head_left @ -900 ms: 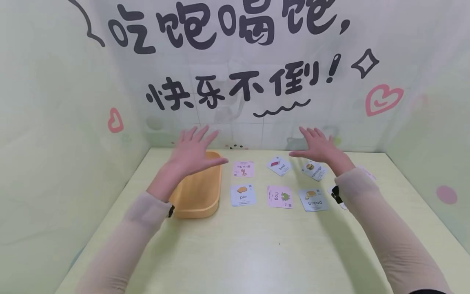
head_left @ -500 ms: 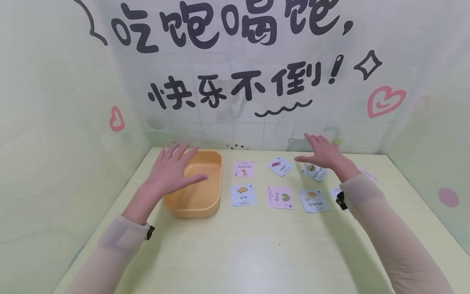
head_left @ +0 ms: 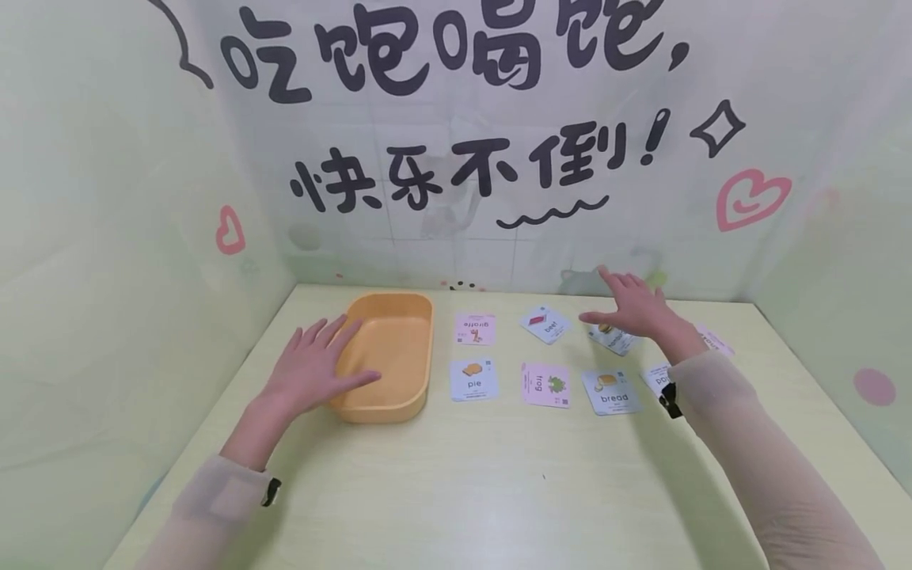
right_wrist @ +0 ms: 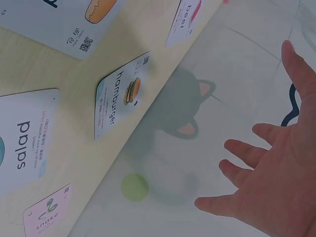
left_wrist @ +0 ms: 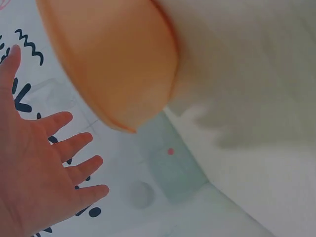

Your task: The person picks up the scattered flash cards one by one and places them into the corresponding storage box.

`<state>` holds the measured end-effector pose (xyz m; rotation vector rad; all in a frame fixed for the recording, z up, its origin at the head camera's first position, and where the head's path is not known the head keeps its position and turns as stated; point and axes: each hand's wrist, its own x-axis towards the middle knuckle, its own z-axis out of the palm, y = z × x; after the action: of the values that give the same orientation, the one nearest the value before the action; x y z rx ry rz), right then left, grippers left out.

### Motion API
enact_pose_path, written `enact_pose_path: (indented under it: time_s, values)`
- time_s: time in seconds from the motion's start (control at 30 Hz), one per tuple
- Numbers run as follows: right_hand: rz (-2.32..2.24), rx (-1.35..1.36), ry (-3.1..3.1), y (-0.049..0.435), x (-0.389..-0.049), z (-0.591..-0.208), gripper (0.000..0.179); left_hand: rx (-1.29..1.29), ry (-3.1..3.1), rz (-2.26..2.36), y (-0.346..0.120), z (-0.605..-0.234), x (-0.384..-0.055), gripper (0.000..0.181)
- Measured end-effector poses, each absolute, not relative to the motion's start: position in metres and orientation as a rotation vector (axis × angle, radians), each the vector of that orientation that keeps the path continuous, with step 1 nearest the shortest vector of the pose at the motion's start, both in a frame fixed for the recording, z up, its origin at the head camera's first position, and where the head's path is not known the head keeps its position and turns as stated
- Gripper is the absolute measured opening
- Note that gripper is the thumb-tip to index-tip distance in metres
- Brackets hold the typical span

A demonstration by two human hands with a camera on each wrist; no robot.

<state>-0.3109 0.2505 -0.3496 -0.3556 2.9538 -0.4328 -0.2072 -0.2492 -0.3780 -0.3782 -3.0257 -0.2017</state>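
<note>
My left hand (head_left: 308,370) hovers with spread fingers at the left side of an orange plastic bin (head_left: 388,356), overlapping its edge in the head view. Nothing is between its fingers. My right hand (head_left: 636,307), also spread and holding nothing, hovers over the far right cards and partly covers the hamburger card (head_left: 614,340). Around it lie the beef card (head_left: 545,324), the bread card (head_left: 611,393), the salad card (right_wrist: 24,138) and the snake card (right_wrist: 47,211). Nearer the bin are the giraffe card (head_left: 475,328), the pie card (head_left: 473,380) and the frog card (head_left: 545,385).
The pale wooden table (head_left: 470,483) meets a printed cloth backdrop (head_left: 456,237) at its far edge. Cloth walls also rise at the left and right sides. The right sleeve (head_left: 769,451) reaches over the table's right part.
My left hand has drawn back and to the left, uncovering more of the bin. My right hand has shifted slightly rightward and lower. The cards and bin stay where they were.
</note>
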Motion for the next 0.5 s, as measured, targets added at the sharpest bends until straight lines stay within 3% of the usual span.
enact_pose_path:
  time_s: [0.5]
  values:
    - [-0.439,-0.321,2.951,0.259,-0.304,-0.359,0.106,-0.333,-3.114,-0.258,-0.254,-0.408,-0.201,0.103]
